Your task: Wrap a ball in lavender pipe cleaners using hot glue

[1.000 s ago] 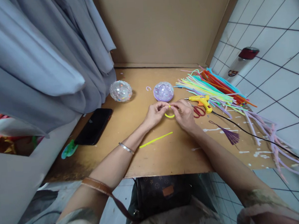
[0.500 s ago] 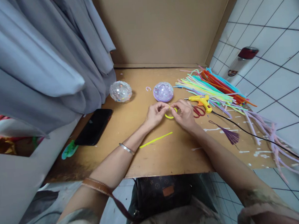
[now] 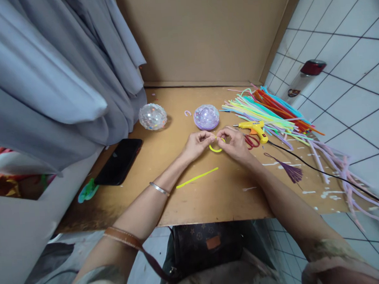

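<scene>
A yellow pipe cleaner (image 3: 215,149) is curved into a loop between my hands. My left hand (image 3: 198,145) pinches one end, and my right hand (image 3: 233,142) pinches it from the other side; the fingertips nearly meet, so the join is partly hidden. A straight yellow pipe cleaner (image 3: 197,178) lies on the table below my hands. Just beyond them sits a clear ball with purple trim (image 3: 206,117). Red-handled scissors (image 3: 252,141) lie beside my right hand, partly covered by it.
Another clear ball (image 3: 153,117) and a small pink curved piece (image 3: 187,113) stand farther back. A phone (image 3: 119,161) lies left. At right are a yellow glue gun (image 3: 254,130) with its cord, a purple tassel (image 3: 290,170) and a pile of coloured pipe cleaners (image 3: 271,111).
My hands stay almost in place. The right fingertips have shifted slightly on the yellow loop, and its lower curve shows a little lower.
</scene>
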A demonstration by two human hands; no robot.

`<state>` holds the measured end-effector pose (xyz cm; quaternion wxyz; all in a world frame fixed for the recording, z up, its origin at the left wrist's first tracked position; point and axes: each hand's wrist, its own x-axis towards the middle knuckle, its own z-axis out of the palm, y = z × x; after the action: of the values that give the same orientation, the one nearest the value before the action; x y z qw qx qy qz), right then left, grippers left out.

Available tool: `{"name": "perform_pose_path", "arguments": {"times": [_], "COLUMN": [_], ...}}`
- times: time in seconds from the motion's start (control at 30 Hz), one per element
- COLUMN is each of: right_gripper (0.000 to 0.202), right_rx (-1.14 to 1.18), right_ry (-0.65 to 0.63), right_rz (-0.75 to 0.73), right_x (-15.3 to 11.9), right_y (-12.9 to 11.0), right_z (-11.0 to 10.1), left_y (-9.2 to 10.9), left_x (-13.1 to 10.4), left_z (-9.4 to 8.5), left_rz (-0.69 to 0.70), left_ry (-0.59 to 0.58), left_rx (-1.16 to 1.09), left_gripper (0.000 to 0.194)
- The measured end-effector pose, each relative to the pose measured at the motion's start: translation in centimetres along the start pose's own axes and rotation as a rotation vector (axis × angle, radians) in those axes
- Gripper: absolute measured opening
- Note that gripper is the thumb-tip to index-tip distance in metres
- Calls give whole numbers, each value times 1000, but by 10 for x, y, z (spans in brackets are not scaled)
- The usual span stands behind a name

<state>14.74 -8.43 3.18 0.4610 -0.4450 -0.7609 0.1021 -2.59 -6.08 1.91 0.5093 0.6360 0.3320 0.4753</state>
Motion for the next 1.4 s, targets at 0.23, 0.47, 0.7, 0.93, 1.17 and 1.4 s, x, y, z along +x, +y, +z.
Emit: {"name": "perform_pose_path", "arguments": {"times": [0.23,0.47,0.7,0.93,1.17,1.4], "right_gripper": [6,9,8,10,8,9], "right_rx": [21,-20,-50,-104,-81,8], "right_ry": [-22,-56,-96,-115,-124,-89], "right_rz": [-13,22,33,-24,1,21], "right_x": [1,1,1,-1,0,0], "right_y": [-1,-2,-1,-2,-2,-2], "right_z": [-2,-2,-3,-1,0,0], "left_y": [2,2,1,4,2,-4], "left_x": [1,1,-1,-4,-4,-1], "left_z": [-4,-6,-4,-4,-4,-5], "left_rz": [-55,-13,36,162,142,102], "left_ry": [-12,-39,-45,-38,-30,-12], "left_rx": [17,102,200,355,321,256], "left_gripper": [30,23,20,18,16,19]}}
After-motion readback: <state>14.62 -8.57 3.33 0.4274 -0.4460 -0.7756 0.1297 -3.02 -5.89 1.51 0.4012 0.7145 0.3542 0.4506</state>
